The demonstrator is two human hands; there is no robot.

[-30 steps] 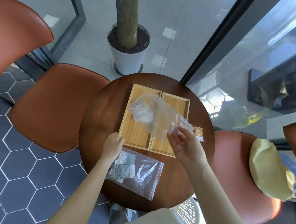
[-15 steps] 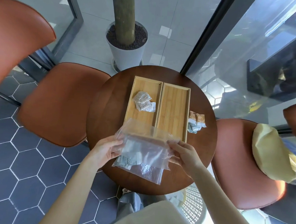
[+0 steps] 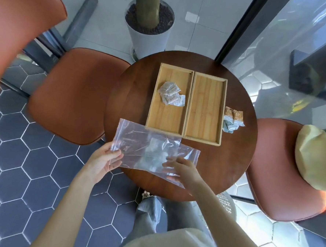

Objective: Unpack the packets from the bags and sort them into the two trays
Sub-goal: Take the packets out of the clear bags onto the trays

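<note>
Two wooden trays lie side by side on the round brown table (image 3: 232, 165). The left tray (image 3: 164, 115) holds a small pile of white packets (image 3: 171, 94). Nothing lies in the right tray (image 3: 205, 108). Orange-and-grey packets (image 3: 232, 119) sit on the table to the right of the trays. Clear plastic bags (image 3: 138, 141) lie overlapped at the table's near edge, with grey-green packets (image 3: 154, 155) inside one of them. My left hand (image 3: 103, 160) grips the bags' left edge. My right hand (image 3: 182, 167) pinches the plastic at the near right.
Orange chairs stand at the left (image 3: 68, 91) and right (image 3: 281, 168) of the table; the right one carries a beige paper bag (image 3: 314, 157). A white plant pot (image 3: 148, 29) stands behind the table. A dark glass-wall frame (image 3: 238, 26) runs along the right.
The empty bag has come down from above the trays onto the bag with packets. White packets now lie in the left tray. My left hand moved to the bags' left edge.
</note>
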